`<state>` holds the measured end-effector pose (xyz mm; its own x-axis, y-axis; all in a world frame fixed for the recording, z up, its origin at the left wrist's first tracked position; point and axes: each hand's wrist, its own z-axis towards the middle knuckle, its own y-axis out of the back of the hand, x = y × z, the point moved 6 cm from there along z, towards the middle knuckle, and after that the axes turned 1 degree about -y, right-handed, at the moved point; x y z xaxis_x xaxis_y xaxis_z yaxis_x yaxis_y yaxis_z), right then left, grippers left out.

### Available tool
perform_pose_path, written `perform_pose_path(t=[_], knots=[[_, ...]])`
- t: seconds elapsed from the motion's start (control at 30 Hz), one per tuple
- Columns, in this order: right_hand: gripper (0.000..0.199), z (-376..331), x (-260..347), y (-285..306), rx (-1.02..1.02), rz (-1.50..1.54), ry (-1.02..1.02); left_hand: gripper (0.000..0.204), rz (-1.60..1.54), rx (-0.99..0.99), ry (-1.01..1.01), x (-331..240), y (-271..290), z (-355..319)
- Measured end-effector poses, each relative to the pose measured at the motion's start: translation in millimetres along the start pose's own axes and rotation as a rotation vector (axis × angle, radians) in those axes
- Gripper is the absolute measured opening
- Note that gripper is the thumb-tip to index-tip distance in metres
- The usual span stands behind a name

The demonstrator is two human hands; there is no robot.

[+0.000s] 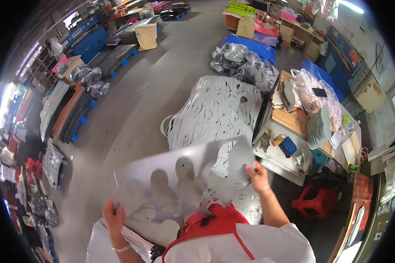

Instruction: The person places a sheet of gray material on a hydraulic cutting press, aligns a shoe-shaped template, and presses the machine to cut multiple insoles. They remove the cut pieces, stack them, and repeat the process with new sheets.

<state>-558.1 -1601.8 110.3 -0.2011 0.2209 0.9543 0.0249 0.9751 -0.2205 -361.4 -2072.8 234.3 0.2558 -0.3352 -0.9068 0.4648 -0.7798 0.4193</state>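
A thin pale grey sheet (136,168) with sole-shaped holes cut through it hangs stretched between my two hands. My left hand (114,217) is closed on its left end, low on that side. On the opposite end my right hand (258,177) pinches the edge with the thumb on top. The sheet bends and is blurred in places; the floor and my red apron (215,219) show through its holes. Just beyond it lies a broad stack of similar cut-out grey sheets (219,105), loose strips curling from its left side.
At right, a cluttered workbench (294,116) carries stacked grey sole pieces (320,127). A red stool (316,201) stands below it. Clear bags of dark pieces (243,61) lie behind the stack. White sheets (98,245) are by my left forearm. Pallets of sheet material (70,111) line the left.
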Motion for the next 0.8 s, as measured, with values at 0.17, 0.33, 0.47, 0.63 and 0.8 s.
perform_pose_path(t=[0.17,0.33,0.47,0.63,0.8], knots=[[0.019,133,84,48,-0.211,-0.207,0.356,0.037,0.068,0.023,-0.440,-122,-86,204],[0.055,301,118,90,-0.568,-0.864,0.556,0.069,0.422,-0.006,-0.484,-188,-242,403],[0.046,330,8,113,-0.420,-1.117,0.167,0.040,0.465,0.161,-0.437,-44,-324,414],[0.063,200,-208,75,0.395,-1.447,-0.412,0.045,0.782,0.534,0.098,298,-264,167],[0.057,114,-263,35,0.727,-1.181,-0.598,0.042,0.697,0.613,1.245,430,-58,-197]])
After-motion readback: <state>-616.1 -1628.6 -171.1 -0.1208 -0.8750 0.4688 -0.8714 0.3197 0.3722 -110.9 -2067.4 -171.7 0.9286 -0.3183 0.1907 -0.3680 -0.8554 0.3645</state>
